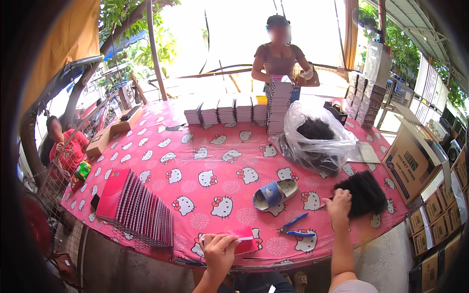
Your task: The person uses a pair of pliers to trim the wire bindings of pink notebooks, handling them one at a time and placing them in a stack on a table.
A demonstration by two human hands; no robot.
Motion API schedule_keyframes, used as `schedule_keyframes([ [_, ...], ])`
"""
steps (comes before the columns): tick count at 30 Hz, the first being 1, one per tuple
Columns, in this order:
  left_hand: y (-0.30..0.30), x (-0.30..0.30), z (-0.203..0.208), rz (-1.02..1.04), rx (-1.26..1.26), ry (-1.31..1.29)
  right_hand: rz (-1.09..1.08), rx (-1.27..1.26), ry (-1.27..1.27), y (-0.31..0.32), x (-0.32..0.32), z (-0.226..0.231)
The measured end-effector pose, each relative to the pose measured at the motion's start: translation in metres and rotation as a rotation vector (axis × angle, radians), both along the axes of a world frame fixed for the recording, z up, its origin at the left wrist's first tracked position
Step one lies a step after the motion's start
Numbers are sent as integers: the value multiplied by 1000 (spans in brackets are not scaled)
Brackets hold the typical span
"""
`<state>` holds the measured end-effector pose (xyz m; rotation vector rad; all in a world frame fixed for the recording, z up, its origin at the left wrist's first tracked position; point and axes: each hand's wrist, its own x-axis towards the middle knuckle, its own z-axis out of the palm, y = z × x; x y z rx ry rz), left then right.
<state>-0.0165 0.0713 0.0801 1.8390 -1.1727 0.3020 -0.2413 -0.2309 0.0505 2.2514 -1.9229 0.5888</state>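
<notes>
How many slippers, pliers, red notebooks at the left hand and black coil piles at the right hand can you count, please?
Slipper: 1
Pliers: 1
Red notebook at left hand: 1
Black coil pile at right hand: 1
Total: 4

Far-side daylight burns out to white. Pale glare lies on the pink cat-patterned tablecloth [195, 165]; fisheye edges curve into black.

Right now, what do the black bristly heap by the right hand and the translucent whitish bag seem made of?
Black bristly heap: probably plastic, possibly coated wire; dull, with fine springy-looking strands. Translucent whitish bag: apparently thin plastic film, glossy, with bright creases.
</notes>
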Motion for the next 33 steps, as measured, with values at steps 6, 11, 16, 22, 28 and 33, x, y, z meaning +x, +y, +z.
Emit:
schedule_keyframes([
  [6,-3,-3,-4,10,-16,36,15,197,-4,-25,-37,-24],
  [11,-5,-1,-2,-1,-26,3,132,-47,-199,-20,-32,-4],
  [16,4,2,-1,31,-30,32,909,-96,-273,77,45,15],
  [22,-2,-1,-10,61,-41,9,1200,460,-615,173,91,50],
  [28,7,-5,-10,74,-10,70,1171,373,-740,158,96,49],
  [33,6,-4,-15,64,-28,124,1151,422,-676,167,104,41],
])
